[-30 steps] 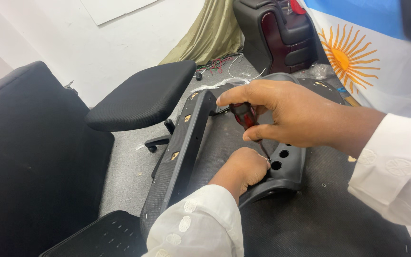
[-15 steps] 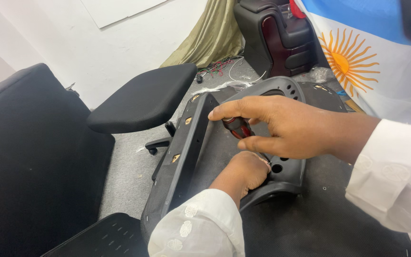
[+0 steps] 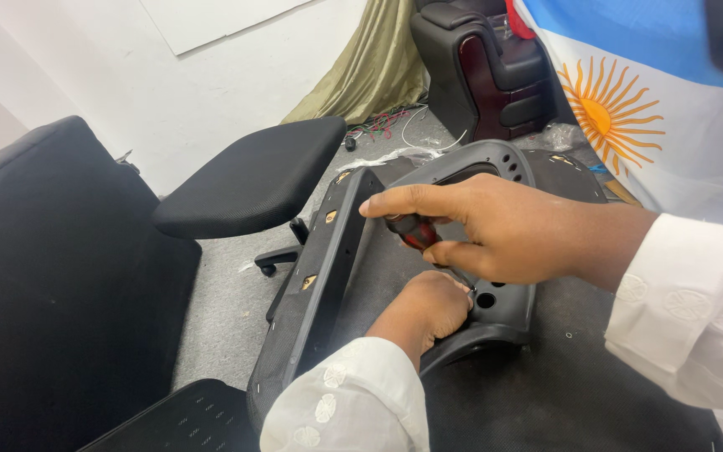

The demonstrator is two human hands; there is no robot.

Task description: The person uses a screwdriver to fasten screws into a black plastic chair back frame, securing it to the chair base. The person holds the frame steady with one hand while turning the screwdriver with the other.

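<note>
My right hand [image 3: 504, 230] is wrapped around a screwdriver with a red and black handle [image 3: 412, 232], its shaft pointing down towards a black plastic chair-back frame [image 3: 504, 305]. My left hand [image 3: 428, 305] is closed just under it, pressed against the frame's inner curve, its fingertips hidden where the shaft meets the frame. The frame is attached to a black mesh back panel [image 3: 328, 268] standing on edge, with several brass-coloured fittings along its rim. Both arms wear white embroidered sleeves.
A black fabric chair back [image 3: 52, 276] fills the left. A black padded seat on a wheeled base [image 3: 253, 180] stands beyond the panel. A dark armchair [image 3: 483, 71], olive cloth [image 3: 370, 71] and loose wires lie at the back. A blue-and-white flag with a sun [image 3: 629, 117] hangs right.
My right hand has rolled over the screwdriver handle, with its forefinger now stretched along the top, and the view has shifted slightly. My left hand stays in place.
</note>
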